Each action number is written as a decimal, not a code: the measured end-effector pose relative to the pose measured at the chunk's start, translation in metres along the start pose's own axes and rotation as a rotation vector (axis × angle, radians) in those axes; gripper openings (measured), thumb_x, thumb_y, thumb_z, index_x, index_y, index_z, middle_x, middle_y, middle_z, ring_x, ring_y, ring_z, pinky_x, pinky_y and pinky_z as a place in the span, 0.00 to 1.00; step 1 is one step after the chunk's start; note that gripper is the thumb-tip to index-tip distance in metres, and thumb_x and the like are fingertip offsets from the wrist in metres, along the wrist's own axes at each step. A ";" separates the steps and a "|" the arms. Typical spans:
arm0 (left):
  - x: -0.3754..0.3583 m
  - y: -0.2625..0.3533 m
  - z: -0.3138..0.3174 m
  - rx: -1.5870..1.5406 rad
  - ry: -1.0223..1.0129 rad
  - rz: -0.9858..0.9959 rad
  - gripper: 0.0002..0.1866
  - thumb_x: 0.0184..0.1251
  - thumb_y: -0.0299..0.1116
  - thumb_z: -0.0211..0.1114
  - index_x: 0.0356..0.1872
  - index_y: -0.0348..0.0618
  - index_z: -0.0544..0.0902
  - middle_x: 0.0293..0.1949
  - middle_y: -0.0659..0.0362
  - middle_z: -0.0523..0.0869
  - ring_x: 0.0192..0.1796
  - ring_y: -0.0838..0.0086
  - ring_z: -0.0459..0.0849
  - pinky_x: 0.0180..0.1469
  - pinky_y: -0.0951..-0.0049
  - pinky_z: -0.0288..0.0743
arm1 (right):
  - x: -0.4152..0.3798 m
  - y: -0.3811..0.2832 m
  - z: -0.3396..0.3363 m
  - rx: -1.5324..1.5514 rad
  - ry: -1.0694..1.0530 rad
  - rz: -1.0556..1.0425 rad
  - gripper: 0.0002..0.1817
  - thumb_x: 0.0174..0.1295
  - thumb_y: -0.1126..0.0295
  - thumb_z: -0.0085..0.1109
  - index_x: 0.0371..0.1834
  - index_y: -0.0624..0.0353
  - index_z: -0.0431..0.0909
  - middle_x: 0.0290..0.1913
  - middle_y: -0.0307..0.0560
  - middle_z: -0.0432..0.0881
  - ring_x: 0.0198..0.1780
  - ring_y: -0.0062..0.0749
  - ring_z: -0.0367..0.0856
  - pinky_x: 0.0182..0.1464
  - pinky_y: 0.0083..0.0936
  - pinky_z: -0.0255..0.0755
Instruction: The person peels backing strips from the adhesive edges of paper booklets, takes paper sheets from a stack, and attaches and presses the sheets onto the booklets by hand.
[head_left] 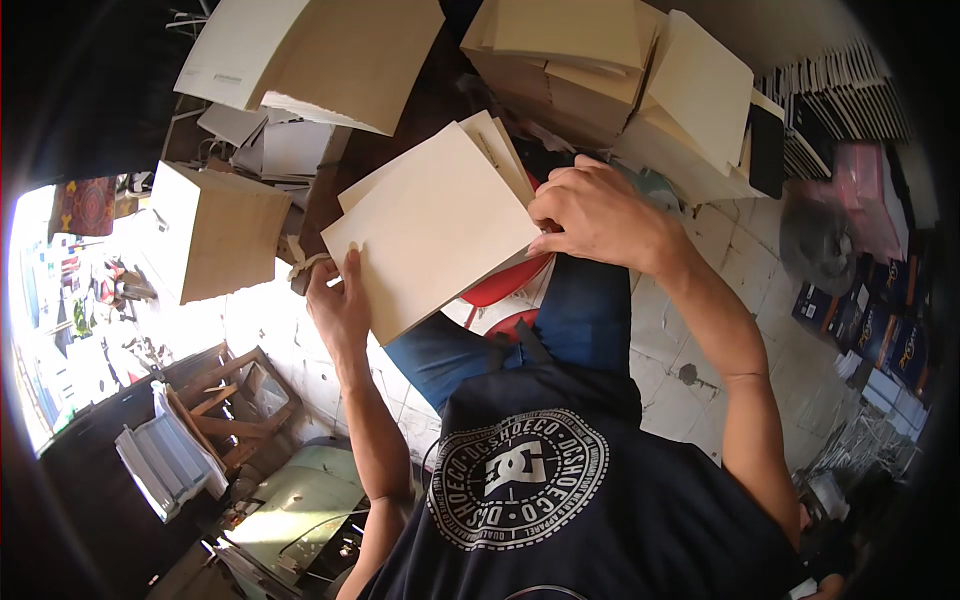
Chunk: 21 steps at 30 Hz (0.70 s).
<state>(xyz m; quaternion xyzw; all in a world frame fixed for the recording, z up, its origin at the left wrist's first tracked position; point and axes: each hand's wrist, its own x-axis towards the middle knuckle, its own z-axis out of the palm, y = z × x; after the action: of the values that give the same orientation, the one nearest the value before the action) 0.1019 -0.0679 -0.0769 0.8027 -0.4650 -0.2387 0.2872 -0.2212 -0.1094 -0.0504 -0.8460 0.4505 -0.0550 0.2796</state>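
Note:
A thin stack of cream paper sheets [430,235] lies tilted in front of me above my lap. My left hand [340,305] grips its left edge, thumb on the top face and fingers curled behind. At the right corner my right hand [590,215] pinches the stack's edge between thumb and bent fingers. More cream sheets [495,150] stick out behind the top one, fanned toward the upper right. A knotted pale strip [300,258] shows just beside my left fingers.
Tall piles of cream paper stand at the top left [340,60], left [225,235] and top right [560,75]. A black phone [767,152] leans on the right pile. Dark boxes [880,330] are at far right. A red stool [500,285] shows between my legs.

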 end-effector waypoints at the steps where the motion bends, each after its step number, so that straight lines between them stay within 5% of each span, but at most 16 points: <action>1: 0.000 0.000 0.000 0.010 0.002 0.003 0.22 0.70 0.46 0.67 0.36 0.31 0.82 0.26 0.46 0.88 0.29 0.72 0.88 0.34 0.71 0.77 | 0.003 -0.001 -0.001 -0.015 -0.028 0.002 0.18 0.53 0.52 0.72 0.31 0.57 0.86 0.31 0.43 0.84 0.42 0.38 0.81 0.53 0.35 0.69; 4: -0.002 0.003 -0.002 0.014 0.006 0.020 0.22 0.70 0.46 0.67 0.37 0.31 0.82 0.26 0.45 0.88 0.29 0.71 0.88 0.34 0.70 0.78 | 0.008 0.002 0.001 0.063 -0.117 0.037 0.17 0.54 0.55 0.72 0.31 0.59 0.86 0.32 0.44 0.84 0.43 0.41 0.80 0.54 0.36 0.69; 6: 0.000 -0.003 -0.005 0.004 0.027 0.066 0.22 0.69 0.48 0.67 0.37 0.32 0.83 0.25 0.45 0.88 0.29 0.71 0.88 0.34 0.69 0.79 | 0.005 0.002 0.002 0.085 0.024 -0.038 0.16 0.53 0.57 0.73 0.30 0.62 0.87 0.32 0.51 0.85 0.41 0.48 0.82 0.53 0.38 0.73; 10: -0.009 0.002 -0.031 0.033 -0.062 -0.125 0.23 0.69 0.50 0.67 0.39 0.34 0.82 0.13 0.59 0.78 0.19 0.81 0.75 0.25 0.77 0.64 | 0.008 -0.005 -0.004 0.169 0.007 0.007 0.14 0.52 0.60 0.73 0.31 0.61 0.88 0.32 0.54 0.86 0.42 0.50 0.82 0.53 0.38 0.74; 13: -0.030 -0.023 -0.047 -0.085 -0.118 -0.056 0.20 0.68 0.45 0.69 0.38 0.34 0.82 0.13 0.60 0.77 0.20 0.82 0.75 0.26 0.79 0.65 | 0.006 0.001 0.002 0.160 0.010 0.029 0.13 0.54 0.59 0.73 0.31 0.58 0.88 0.34 0.49 0.86 0.46 0.47 0.80 0.54 0.37 0.72; 17: -0.070 -0.025 -0.058 0.108 -0.161 0.274 0.17 0.48 0.34 0.84 0.34 0.39 0.85 0.25 0.61 0.88 0.28 0.81 0.85 0.30 0.79 0.75 | 0.006 0.003 0.006 0.130 -0.036 0.067 0.14 0.55 0.57 0.73 0.32 0.57 0.87 0.38 0.44 0.86 0.49 0.43 0.78 0.57 0.36 0.71; 21: -0.086 -0.029 -0.046 0.075 -0.020 0.241 0.14 0.47 0.34 0.84 0.28 0.39 0.88 0.25 0.60 0.89 0.27 0.79 0.87 0.30 0.80 0.77 | 0.007 0.004 0.006 0.123 -0.041 0.035 0.14 0.55 0.57 0.73 0.33 0.57 0.86 0.39 0.43 0.85 0.48 0.42 0.78 0.56 0.35 0.70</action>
<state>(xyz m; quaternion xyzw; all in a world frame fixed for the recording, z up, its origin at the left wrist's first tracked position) 0.1101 0.0306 -0.0539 0.7488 -0.5696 -0.1931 0.2787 -0.2178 -0.1136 -0.0587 -0.8202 0.4551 -0.0605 0.3413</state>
